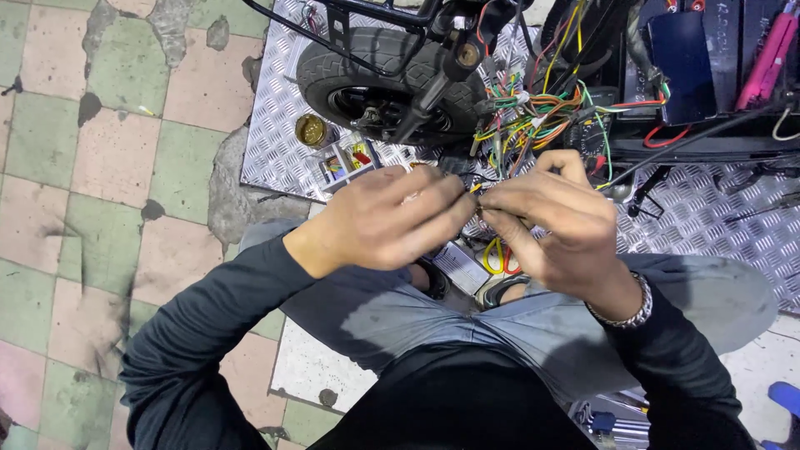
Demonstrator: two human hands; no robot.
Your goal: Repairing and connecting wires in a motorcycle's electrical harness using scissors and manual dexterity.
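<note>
Left hand and right hand meet fingertip to fingertip, both pinching a thin wire end close to the eyes. It trails from the loom of coloured wires beside the small wheel.

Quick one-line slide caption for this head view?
Left hand and right hand pinch wires beside a scooter wheel and loose wiring harness.

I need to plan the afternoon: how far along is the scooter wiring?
Done: panels look off, the wire bundle exposed by the wheel. In hand: left hand and right hand pinch one thin wire together. Left: many loose coloured wires remain unconnected.
</note>
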